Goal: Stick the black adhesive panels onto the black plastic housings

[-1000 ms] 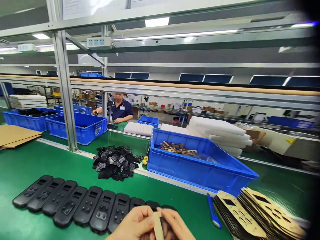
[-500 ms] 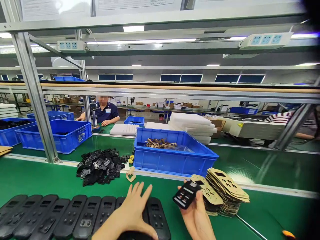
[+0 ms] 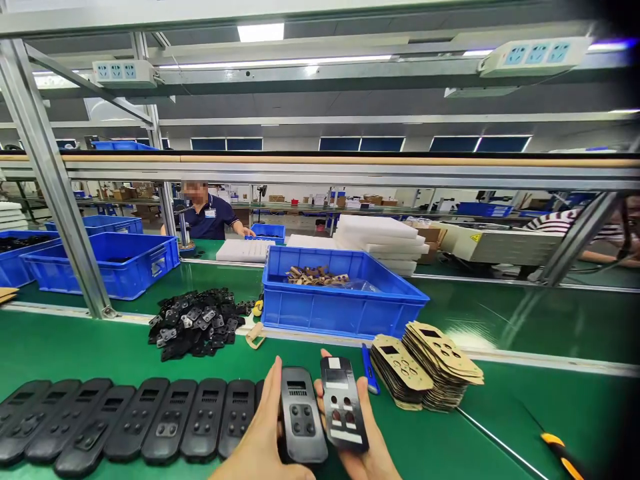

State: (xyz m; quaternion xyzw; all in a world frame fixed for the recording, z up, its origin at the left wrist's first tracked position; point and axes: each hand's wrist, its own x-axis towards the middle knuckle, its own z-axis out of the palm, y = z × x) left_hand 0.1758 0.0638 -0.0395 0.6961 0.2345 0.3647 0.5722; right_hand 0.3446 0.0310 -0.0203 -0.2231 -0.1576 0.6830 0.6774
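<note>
My left hand [image 3: 263,433] grips a black remote-like housing [image 3: 303,417] with four buttons and a slotted window, raised at the right end of a row of similar housings [image 3: 200,420]. Beside it, my right hand [image 3: 373,433] holds a thin black panel [image 3: 343,403] with white strips and several holes. The panel stands nearly upright, close to the housing's right edge. Just right of my right hand are two stacks of tan cut-out sheets [image 3: 443,363]. A blue knife [image 3: 369,370] lies beside the nearer stack.
A blue bin [image 3: 340,310] with tan pieces stands behind my hands. Left of it are a pile of black plates [image 3: 195,323] and a tan ring-shaped piece [image 3: 255,336]. An orange-and-black screwdriver [image 3: 560,453] lies at right. A person [image 3: 207,217] sits across the table.
My left hand has closed on a housing and lifted it from the row. My right hand has moved left and turned the panel upright beside it. The blue knife has come into view.
</note>
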